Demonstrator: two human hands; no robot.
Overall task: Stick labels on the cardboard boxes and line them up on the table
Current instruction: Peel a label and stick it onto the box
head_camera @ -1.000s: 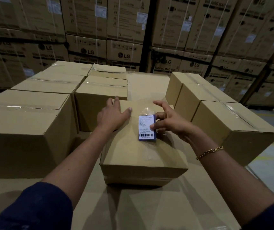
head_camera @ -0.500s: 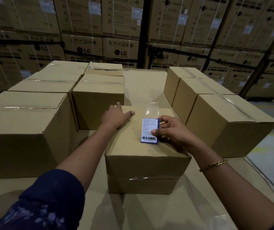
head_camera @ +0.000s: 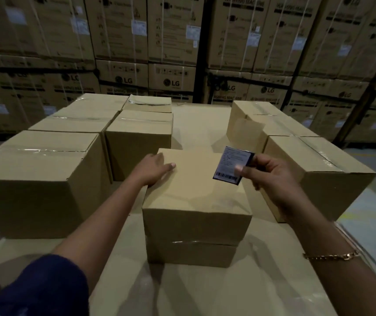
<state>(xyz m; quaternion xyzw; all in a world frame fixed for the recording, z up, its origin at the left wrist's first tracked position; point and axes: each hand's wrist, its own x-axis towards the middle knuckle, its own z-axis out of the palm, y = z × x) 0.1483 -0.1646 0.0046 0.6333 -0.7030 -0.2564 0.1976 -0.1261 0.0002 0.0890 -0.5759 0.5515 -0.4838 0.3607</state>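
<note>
Warehouse table (head_camera: 205,293): label (head_camera: 230,165) looks light and floppy, so the right hand (head_camera: 273,179) pinches its edge above the box (head_camera: 196,197); left hand (head_camera: 153,169) lies flat-fingered on the box.

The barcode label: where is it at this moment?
In the head view the barcode label is right of centre, pinched by the right hand just above the top of the nearest cardboard box, near its right edge.

One head-worn wide-angle view looks forward and down, close over the counter (head_camera: 205,293), reaching to stacked washing machine cartons (head_camera: 173,42) behind.
</note>
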